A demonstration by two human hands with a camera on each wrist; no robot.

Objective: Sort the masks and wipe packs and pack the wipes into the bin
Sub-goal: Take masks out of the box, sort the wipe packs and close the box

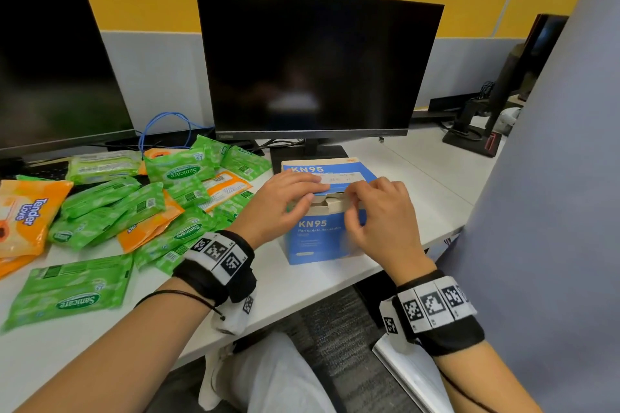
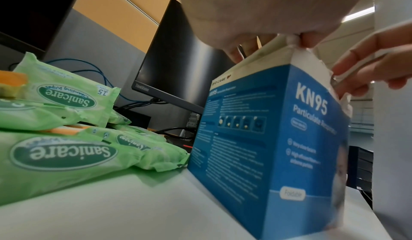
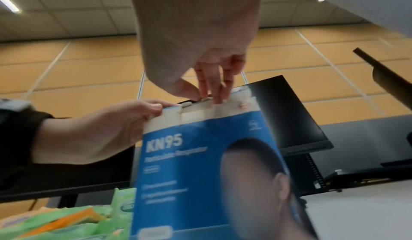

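Fingers (image 1: 303, 201) of both hands pinch, seemingly, the "KN95" box's (image 1: 322, 238) top flaps.

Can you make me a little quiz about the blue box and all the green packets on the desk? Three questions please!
1. True or false: both hands are at the top flap of the KN95 box.
2. Which side of the box is the pile of wipe packs on? A) the person's left B) the person's right C) behind the monitor
3. Fill in: the big pack at the far left edge, reading "Tender Love", is coloured ____.

Key
1. True: the left hand holds the flap and the right hand pinches its edge.
2. A
3. Orange: see the Tender Love pack.
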